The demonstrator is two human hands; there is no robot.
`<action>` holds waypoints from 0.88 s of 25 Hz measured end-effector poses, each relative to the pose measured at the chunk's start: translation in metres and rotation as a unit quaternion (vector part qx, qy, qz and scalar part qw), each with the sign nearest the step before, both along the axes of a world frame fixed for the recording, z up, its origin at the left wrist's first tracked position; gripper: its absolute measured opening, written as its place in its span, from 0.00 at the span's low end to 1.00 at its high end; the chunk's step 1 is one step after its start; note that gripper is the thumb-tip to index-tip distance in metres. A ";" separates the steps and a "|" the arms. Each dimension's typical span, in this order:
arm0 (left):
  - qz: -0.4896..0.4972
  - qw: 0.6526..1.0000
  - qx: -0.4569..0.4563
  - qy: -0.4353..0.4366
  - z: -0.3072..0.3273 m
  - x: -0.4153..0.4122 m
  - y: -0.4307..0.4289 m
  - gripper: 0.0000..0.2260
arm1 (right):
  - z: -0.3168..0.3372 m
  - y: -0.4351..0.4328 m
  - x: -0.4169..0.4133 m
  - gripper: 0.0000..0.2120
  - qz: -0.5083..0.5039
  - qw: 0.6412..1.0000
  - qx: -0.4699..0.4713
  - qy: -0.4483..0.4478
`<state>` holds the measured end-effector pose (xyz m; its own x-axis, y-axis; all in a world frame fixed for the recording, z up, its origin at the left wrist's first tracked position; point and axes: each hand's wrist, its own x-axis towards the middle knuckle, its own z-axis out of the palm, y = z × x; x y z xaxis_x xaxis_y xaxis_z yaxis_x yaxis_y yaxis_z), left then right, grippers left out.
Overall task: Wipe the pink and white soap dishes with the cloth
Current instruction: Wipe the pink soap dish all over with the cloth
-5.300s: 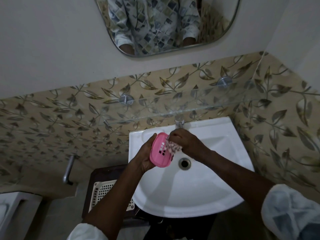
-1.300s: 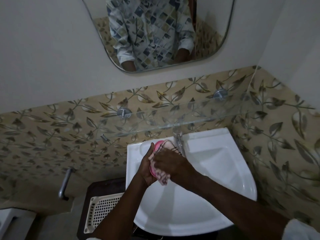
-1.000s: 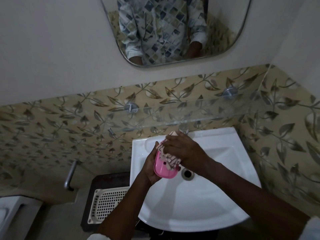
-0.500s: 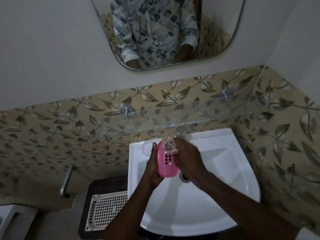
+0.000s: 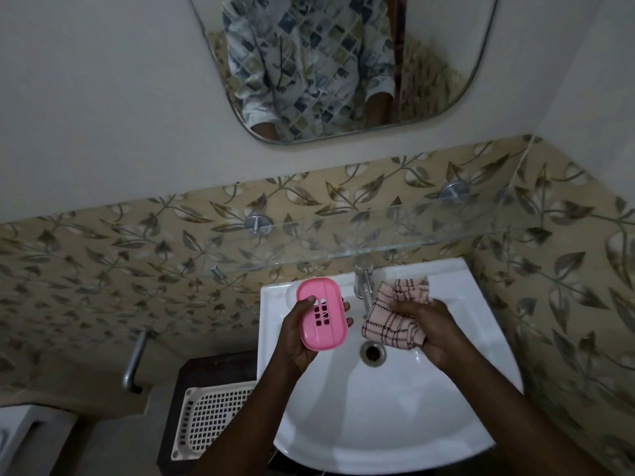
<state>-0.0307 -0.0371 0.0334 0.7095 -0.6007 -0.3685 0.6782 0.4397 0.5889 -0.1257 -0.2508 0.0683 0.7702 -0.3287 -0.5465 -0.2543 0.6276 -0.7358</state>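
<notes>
cloth (image 5: 395, 317) pulled off pink dish (image 5: 322, 314) | left hand (image 5: 299, 338) grips dish | right hand (image 5: 434, 333) grips cloth | gap between

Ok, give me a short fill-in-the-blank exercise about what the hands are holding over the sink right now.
1. The left hand holds the ____ soap dish.
2. The right hand holds the checked ____.
3. Both hands are above the white ____.
4. The soap dish and the cloth are ____ each other, not touching.

Missing words: pink; cloth; sink; apart from
</notes>
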 end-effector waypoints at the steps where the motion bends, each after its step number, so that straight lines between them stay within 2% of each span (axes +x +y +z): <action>1: 0.007 1.000 0.003 0.004 0.002 -0.001 -0.001 0.30 | -0.002 0.002 -0.002 0.13 0.009 1.000 -0.001 -0.013; 4: 0.033 0.999 0.035 0.012 0.008 -0.004 -0.006 0.28 | -0.002 0.017 -0.001 0.14 0.020 0.997 -0.052 -0.044; 7: 0.086 0.992 0.090 0.007 0.012 -0.006 -0.014 0.32 | -0.002 0.052 -0.002 0.18 0.051 0.987 -0.148 -0.023; 9: 0.089 0.993 0.068 0.022 0.018 -0.011 -0.022 0.32 | -0.005 0.073 -0.006 0.23 0.054 0.987 -0.154 -0.009; 11: 0.110 0.987 0.118 -0.001 0.024 -0.015 -0.031 0.30 | -0.006 0.081 -0.006 0.25 0.011 0.986 -0.168 0.006; 12: 0.125 0.970 0.199 -0.055 0.024 -0.017 -0.035 0.27 | -0.005 0.080 -0.005 0.26 -0.008 0.979 -0.204 0.015; 14: 0.156 0.889 0.385 -0.193 0.022 -0.023 -0.036 0.27 | -0.001 0.079 -0.003 0.26 -0.020 0.944 -0.326 0.041; 15: 0.158 0.863 0.415 -0.240 0.022 -0.028 -0.036 0.30 | 0.001 0.079 -0.003 0.25 -0.019 0.919 -0.391 0.048; 16: 0.149 0.859 0.411 -0.266 0.022 -0.032 -0.035 0.33 | 0.003 0.080 -0.003 0.24 -0.014 0.893 -0.447 0.048; 19: 0.095 0.898 0.353 -0.246 0.025 -0.035 -0.036 0.37 | 0.006 0.086 -0.010 0.23 0.018 0.837 -0.547 0.009; 20: 0.086 0.911 0.337 -0.221 0.026 -0.033 -0.038 0.36 | 0.005 0.087 -0.011 0.24 0.039 0.836 -0.547 -0.008; 22: 0.074 0.932 0.312 -0.166 0.023 -0.028 -0.035 0.32 | 0.002 0.084 -0.014 0.22 0.071 0.863 -0.497 -0.044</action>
<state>-0.0585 -0.0719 0.0565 0.9052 -0.2282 -0.3585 0.3716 0.0153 0.9283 -0.1396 -0.1671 0.0705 0.8661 -0.4996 0.0150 -0.1916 -0.3595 -0.9133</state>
